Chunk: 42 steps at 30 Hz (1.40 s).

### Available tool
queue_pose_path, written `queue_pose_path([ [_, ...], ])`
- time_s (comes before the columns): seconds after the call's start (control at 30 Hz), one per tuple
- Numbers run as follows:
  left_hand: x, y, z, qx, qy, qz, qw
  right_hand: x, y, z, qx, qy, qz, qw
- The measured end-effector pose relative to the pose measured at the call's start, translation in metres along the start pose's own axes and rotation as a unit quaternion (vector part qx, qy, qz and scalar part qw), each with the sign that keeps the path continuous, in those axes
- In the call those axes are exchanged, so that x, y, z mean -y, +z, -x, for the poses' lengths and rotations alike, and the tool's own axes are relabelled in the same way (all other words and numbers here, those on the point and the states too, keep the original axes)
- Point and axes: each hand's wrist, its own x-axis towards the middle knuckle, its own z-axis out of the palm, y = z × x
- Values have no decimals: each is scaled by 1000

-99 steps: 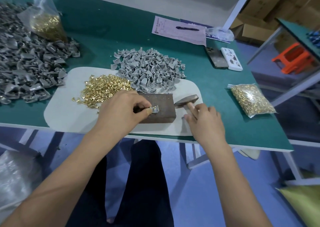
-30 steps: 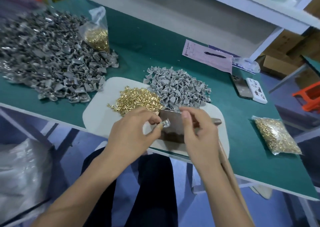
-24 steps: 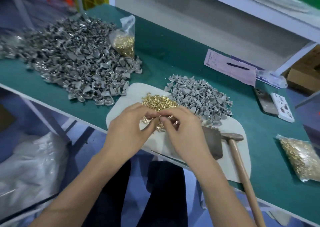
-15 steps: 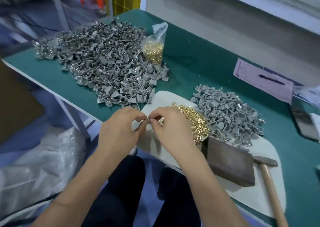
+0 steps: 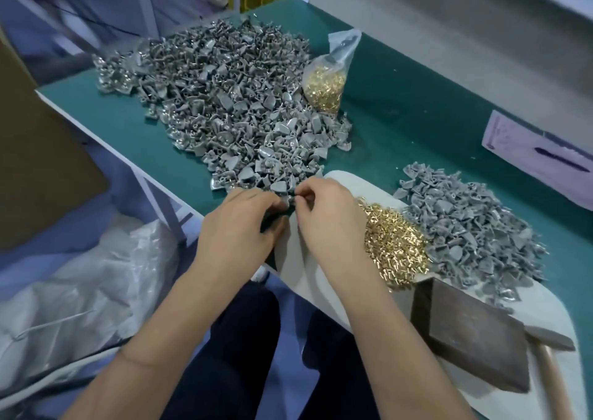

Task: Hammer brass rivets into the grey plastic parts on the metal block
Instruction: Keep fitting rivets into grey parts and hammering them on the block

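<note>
Both hands meet at the near edge of the big pile of grey plastic parts (image 5: 224,111) on the green counter (image 5: 417,105). Left hand (image 5: 237,230) and right hand (image 5: 327,220) have fingertips pinched together on one small grey part (image 5: 290,199); whether a rivet sits in it is too small to tell.

Metal block (image 5: 475,336) lies bare on the white mat (image 5: 337,278), well to the right of the hands, nothing on it. Hammer (image 5: 550,345) rests beside the block, unheld.

Loose brass rivets (image 5: 391,243) heaped on the mat, a smaller pile of grey parts (image 5: 465,227) behind them. Bagged rivets (image 5: 324,89) stand by the big pile.

Judgement: between strikes. Large stock on both sides suggests many parts remain.
</note>
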Motion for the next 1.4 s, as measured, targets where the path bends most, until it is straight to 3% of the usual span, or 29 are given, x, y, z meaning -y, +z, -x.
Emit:
queue_pose_path([
  [0.13, -15, 2, 6, -28, 40, 48, 998, -14, -19, 8, -24, 22, 24, 999],
  [0.23, -32, 13, 11, 56, 69, 57, 994, -37, -42, 23, -24, 55, 84, 995],
  [0.37, -56, 33, 14, 137, 131, -27, 982, -69, -67, 52, 8, 96, 130, 987],
  [0.5, -71, 45, 12, 125, 125, 11, 984, -88, -74, 72, 75, 101, 96, 987],
  [0.67, -75, 51, 8, 118, 128, 78, 982, -100, -69, 75, 25, 95, 18, 995],
  [0.97, -78, 48, 4, 84, 108, 63, 988, -111, -70, 78, -33, 96, 8, 995],
  [1.07, -85, 50, 5, 85, 101, 127, 983, -112, -75, 83, -66, 64, -67, 993],
  [1.13, -98, 51, 7, 119, 83, 284, 948, -114, -79, 90, -53, 33, -184, 981],
  [1.2, -111, 52, 9, 137, 79, 369, 916, -118, -86, 99, -30, 20, -289, 957],
  [1.3, -126, 55, 9, 153, 92, 362, 915, -128, -95, 112, -42, 22, -368, 929],
  [1.4, -141, 60, 10, 199, 94, 369, 903, -142, -101, 124, -95, 48, -351, 930],
])
